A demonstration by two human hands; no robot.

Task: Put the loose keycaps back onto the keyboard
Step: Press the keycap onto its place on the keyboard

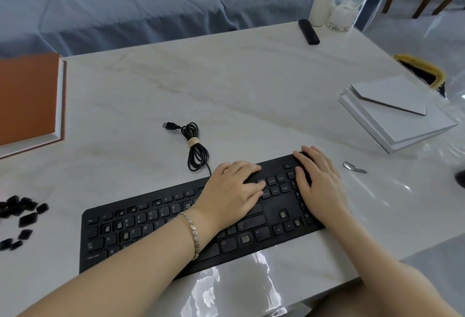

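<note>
While the loose keycaps (24, 218) lie scattered far to your left, well apart from the keyboard (141, 226) running left to right before you, your left hand (234, 188) and right hand (319, 181) both rest flat and empty on its right end, leaving the left nearer them.

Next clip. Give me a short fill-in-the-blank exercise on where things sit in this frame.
1. The loose keycaps lie on the table, to the ____ of the keyboard.
2. The left hand and the right hand both rest on the keyboard's ____ half.
3. The bracelet is worn on the ____ wrist.

Missing words: left; right; left.
</note>
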